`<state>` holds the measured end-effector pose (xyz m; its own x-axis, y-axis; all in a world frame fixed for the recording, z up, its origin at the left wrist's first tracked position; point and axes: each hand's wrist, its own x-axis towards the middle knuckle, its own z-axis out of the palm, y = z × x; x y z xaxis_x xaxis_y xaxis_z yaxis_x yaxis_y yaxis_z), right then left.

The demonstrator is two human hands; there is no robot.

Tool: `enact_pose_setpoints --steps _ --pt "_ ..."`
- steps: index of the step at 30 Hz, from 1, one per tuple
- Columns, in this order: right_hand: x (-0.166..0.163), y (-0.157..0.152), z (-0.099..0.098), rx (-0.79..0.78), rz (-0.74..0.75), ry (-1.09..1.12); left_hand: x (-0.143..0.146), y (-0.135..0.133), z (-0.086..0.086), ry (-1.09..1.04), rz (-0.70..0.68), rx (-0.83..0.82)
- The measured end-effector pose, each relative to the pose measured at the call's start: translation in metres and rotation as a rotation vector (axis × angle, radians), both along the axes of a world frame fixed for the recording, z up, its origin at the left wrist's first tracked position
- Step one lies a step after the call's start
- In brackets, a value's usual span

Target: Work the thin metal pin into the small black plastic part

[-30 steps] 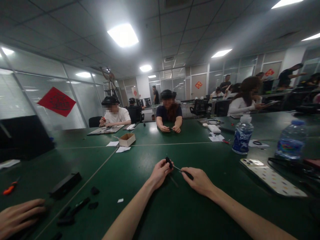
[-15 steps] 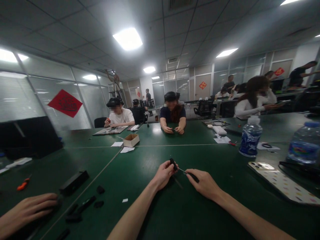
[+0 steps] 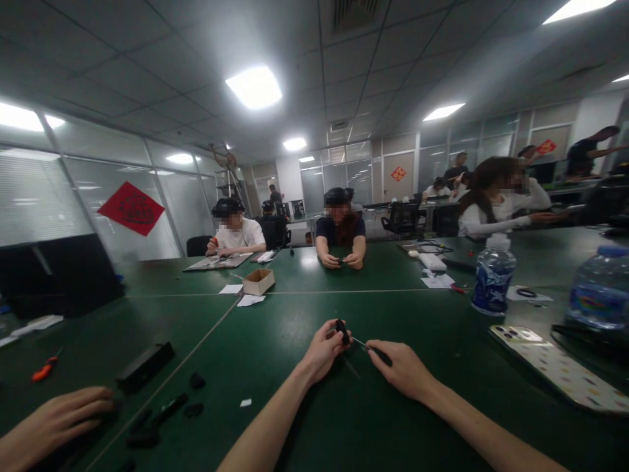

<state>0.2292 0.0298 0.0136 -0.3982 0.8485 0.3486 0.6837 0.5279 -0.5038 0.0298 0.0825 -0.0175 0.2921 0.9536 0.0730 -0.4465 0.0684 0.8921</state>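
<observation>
At left, a co-worker's hand (image 3: 73,416) is cut off; our left hand (image 3: 323,352) slants forward, fingers closed on a small black part (image 3: 343,332), partly covered, above the green table (image 3: 417,314); our right hand (image 3: 405,370) angles inward, fingers curled round a dark-handled screwdriver (image 3: 381,356) whose tip we cannot make out

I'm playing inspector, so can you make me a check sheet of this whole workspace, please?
Surface: green tabletop, shiny in places.
Things in hand: small black part, thin-shafted tool pointing at it.
Clutter: loose black pieces, white scrap, patterned phone, two plastic bottles.
Hands: left hand grips the part; right hand grips the tool.
Cables: what looks like a dark cord beside the phone.
Surroundings: seated co-workers opposite, another person's hand at left.
</observation>
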Motion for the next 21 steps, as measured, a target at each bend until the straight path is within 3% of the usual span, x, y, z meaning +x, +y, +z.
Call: enact_pose_setpoints --steps 11,21 --pt "-0.0022 -0.0008 0.0018 0.011 -0.016 -0.057 0.0007 -0.0028 0.0033 -0.007 0.010 0.024" --pt "-0.0036 -0.0011 -0.0004 0.081 -0.051 -0.072 0.0043 -0.0057 0.0062 0.099 0.039 0.150"
